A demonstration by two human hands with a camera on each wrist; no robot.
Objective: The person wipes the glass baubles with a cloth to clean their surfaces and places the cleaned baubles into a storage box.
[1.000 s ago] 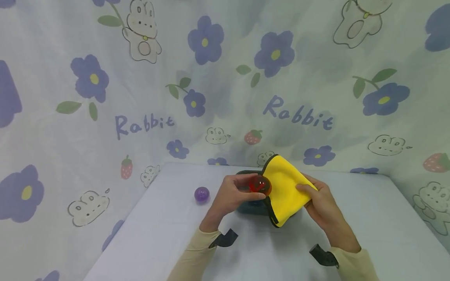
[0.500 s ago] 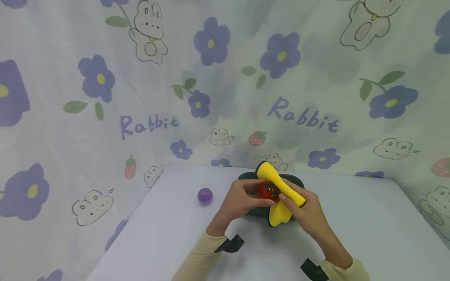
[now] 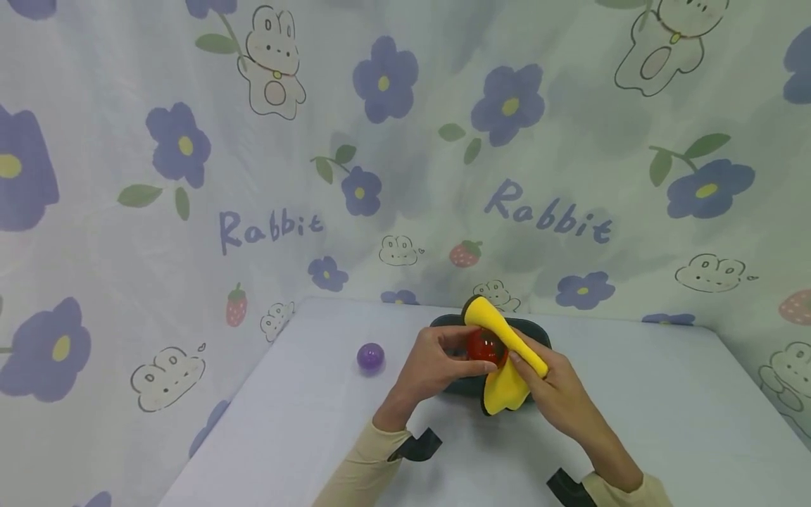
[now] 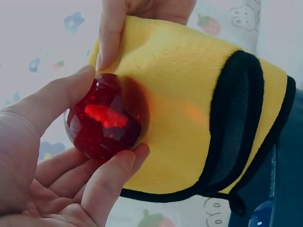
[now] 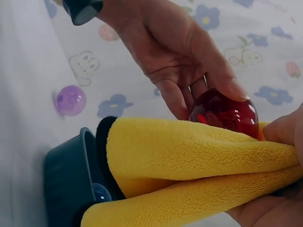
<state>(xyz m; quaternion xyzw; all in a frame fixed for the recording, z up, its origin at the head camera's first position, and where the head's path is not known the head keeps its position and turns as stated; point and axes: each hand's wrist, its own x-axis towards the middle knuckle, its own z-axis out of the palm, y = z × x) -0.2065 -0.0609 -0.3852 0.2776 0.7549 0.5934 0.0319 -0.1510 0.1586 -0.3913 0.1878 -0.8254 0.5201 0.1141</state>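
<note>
A clear red ball [image 4: 104,118] sits between the thumb and fingers of my left hand [image 3: 431,362], which grips it from the left side. My right hand [image 3: 560,387] pinches a yellow cloth [image 4: 170,104] with a dark edge and presses it against the ball's right side. In the right wrist view the cloth [image 5: 189,151] is folded over and hangs in two layers, covering the lower part of the ball [image 5: 225,113]. Both hands are above a dark green bin [image 3: 465,386], partly hidden behind them.
A purple ball [image 3: 370,358] lies on the white table [image 3: 285,422], left of the bin. Inside the bin a blue ball [image 5: 100,193] shows. A patterned curtain [image 3: 405,155] with flowers and rabbits rises behind the table.
The cloth, spread out flat beside the ball a second ago, is now folded around its right side. My right hand has come in closer; the ball shifted slightly right.
</note>
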